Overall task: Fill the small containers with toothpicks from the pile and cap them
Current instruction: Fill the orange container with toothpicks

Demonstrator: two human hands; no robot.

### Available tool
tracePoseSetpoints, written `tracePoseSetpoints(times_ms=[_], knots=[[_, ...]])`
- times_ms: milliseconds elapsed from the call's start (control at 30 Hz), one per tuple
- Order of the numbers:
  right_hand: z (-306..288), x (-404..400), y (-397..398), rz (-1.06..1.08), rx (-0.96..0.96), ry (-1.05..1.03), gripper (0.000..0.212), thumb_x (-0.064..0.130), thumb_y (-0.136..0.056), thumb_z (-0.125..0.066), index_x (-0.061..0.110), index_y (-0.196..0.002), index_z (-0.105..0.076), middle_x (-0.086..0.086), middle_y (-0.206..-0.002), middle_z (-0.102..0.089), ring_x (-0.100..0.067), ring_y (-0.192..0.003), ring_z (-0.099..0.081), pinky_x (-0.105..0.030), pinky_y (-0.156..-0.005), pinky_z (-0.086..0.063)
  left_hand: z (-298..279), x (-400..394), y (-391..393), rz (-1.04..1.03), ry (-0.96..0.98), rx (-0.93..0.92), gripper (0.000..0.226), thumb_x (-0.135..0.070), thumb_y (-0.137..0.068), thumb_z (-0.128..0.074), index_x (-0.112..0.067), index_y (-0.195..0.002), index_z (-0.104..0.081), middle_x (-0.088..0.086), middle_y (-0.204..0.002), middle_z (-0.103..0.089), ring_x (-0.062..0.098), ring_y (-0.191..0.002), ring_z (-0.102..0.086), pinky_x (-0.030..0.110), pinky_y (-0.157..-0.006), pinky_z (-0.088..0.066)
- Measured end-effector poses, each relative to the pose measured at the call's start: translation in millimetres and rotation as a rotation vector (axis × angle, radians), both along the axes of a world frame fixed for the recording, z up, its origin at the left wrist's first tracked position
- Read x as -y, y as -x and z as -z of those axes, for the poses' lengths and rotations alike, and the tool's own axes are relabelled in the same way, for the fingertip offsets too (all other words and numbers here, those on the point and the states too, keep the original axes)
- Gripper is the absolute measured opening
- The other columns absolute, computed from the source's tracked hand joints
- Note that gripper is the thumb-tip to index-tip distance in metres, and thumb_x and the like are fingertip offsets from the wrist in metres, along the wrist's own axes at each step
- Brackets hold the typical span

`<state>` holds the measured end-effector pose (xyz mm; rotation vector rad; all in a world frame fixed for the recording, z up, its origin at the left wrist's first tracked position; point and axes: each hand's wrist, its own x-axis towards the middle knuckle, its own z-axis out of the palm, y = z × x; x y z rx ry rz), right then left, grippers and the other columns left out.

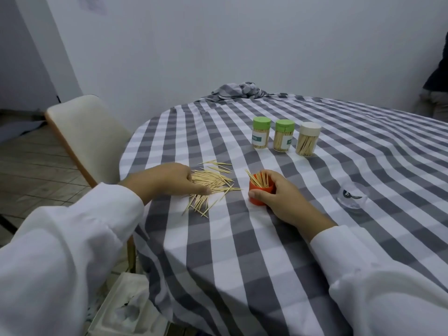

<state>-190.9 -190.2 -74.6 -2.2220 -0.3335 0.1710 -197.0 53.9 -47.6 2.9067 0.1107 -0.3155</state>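
A loose pile of toothpicks [213, 184] lies on the checked tablecloth [242, 238]. My left hand [169, 180] rests on the pile's left side, fingers curled over some toothpicks and thumb stretched along the cloth. My right hand [278, 192] grips an open orange container [260, 192] that stands upright with several toothpicks sticking out of it. Further back stand three filled, capped containers in a row: two with green caps [261, 135] [284, 135] and one with a white cap [308, 138].
A clear lid-like object [351, 196] lies on the cloth to the right. A bunched part of the cloth [240, 90] sits at the table's far edge. A pale chair [84, 137] stands left of the table. A person's clothing [436, 93] shows at the far right.
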Motion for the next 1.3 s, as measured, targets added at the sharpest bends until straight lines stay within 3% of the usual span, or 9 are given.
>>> tracePoseSetpoints(times_ms=[67, 167, 267, 367, 433, 567, 733, 900, 1300], knots=[[0.4, -0.4, 0.1, 0.004, 0.005, -0.003, 0.070, 0.035, -0.087, -0.062, 0.022, -0.145, -0.026, -0.001, -0.144, -0.038, -0.021, -0.128, -0.040, -0.031, -0.101, -0.038, 1.7, 5.0, 1.9, -0.016, -0.049, -0.047, 0.069, -0.082, -0.067, -0.047, -0.015, -0.083, -0.058, 0.000, -0.076, -0.054, 0.013, -0.071, -0.049, 0.024, -0.060, -0.036], [0.8, -0.9, 0.3, 0.010, 0.005, -0.004, 0.070, 0.035, -0.086, -0.063, 0.023, -0.145, -0.026, 0.000, -0.144, -0.038, -0.021, -0.128, -0.040, -0.032, -0.101, -0.038, 6.3, 13.4, 4.3, 0.010, -0.033, -0.074, 0.064, -0.076, -0.069, -0.058, -0.013, -0.082, -0.062, 0.001, -0.077, -0.056, 0.014, -0.071, -0.049, 0.025, -0.059, -0.035], [1.4, -0.3, 0.6, 0.009, 0.010, -0.008, 0.070, 0.035, -0.086, -0.063, 0.023, -0.145, -0.026, -0.001, -0.144, -0.038, -0.021, -0.127, -0.041, -0.032, -0.101, -0.039, 9.8, 18.4, 1.9, 0.054, 0.023, -0.056, 0.048, -0.056, -0.075, -0.070, -0.011, -0.093, -0.070, 0.006, -0.088, -0.066, 0.016, -0.076, -0.054, 0.027, -0.063, -0.040], [1.3, -0.2, 0.6, 0.007, 0.015, -0.008, 0.070, 0.034, -0.087, -0.063, 0.023, -0.145, -0.026, -0.001, -0.144, -0.038, -0.021, -0.127, -0.041, -0.032, -0.101, -0.039, 9.0, 23.6, -1.3, 0.118, 0.074, -0.006, 0.018, -0.028, -0.086, -0.068, -0.016, -0.099, -0.070, 0.001, -0.096, -0.068, 0.011, -0.080, -0.057, 0.020, -0.069, -0.046], [1.1, -0.3, 0.6, 0.006, 0.017, -0.005, 0.070, 0.034, -0.087, -0.063, 0.023, -0.145, -0.026, -0.001, -0.144, -0.038, -0.021, -0.127, -0.041, -0.032, -0.101, -0.039, 9.3, 25.7, -3.5, 0.151, 0.072, 0.056, 0.015, -0.022, -0.088, -0.066, -0.019, -0.102, -0.069, -0.003, -0.097, -0.066, 0.010, -0.082, -0.057, 0.016, -0.067, -0.046], [1.9, -0.1, 0.3, 0.003, 0.025, -0.003, 0.070, 0.034, -0.086, -0.063, 0.022, -0.145, -0.026, -0.001, -0.144, -0.038, -0.021, -0.127, -0.041, -0.031, -0.100, -0.039, 12.1, 25.9, -8.2, 0.166, 0.029, 0.165, 0.028, -0.023, -0.086, -0.068, -0.021, -0.113, -0.062, -0.004, -0.104, -0.059, 0.009, -0.085, -0.053, 0.013, -0.064, -0.039], [2.0, 0.2, -0.1, -0.006, 0.021, 0.001, 0.070, 0.035, -0.087, -0.063, 0.022, -0.145, -0.026, -0.001, -0.144, -0.038, -0.021, -0.127, -0.041, -0.031, -0.100, -0.039, 16.8, 35.9, -13.7, 0.247, -0.066, 0.201, 0.066, -0.021, -0.088, -0.064, -0.028, -0.146, -0.031, -0.002, -0.149, -0.036, 0.021, -0.128, -0.043, 0.028, -0.100, -0.039], [1.1, 0.5, 0.5, -0.012, 0.024, 0.006, 0.070, 0.035, -0.087, -0.062, 0.022, -0.145, -0.026, -0.001, -0.144, -0.038, -0.021, -0.127, -0.040, -0.031, -0.100, -0.038, 31.7, 42.8, -29.7, 0.285, -0.190, 0.130, 0.059, -0.017, -0.096, -0.043, -0.026, -0.151, -0.020, 0.002, -0.155, -0.030, 0.024, -0.138, -0.035, 0.037, -0.109, -0.034], [0.2, 0.9, 0.7, -0.014, 0.013, -0.005, 0.070, 0.034, -0.086, -0.063, 0.021, -0.145, -0.027, -0.001, -0.143, -0.039, -0.021, -0.127, -0.041, -0.031, -0.101, -0.038, 43.2, 49.2, -26.5, 0.341, -0.212, 0.378, 0.031, -0.008, -0.098, -0.041, -0.014, -0.126, -0.053, 0.003, -0.126, -0.047, 0.021, -0.106, -0.056, 0.030, -0.085, -0.045]])
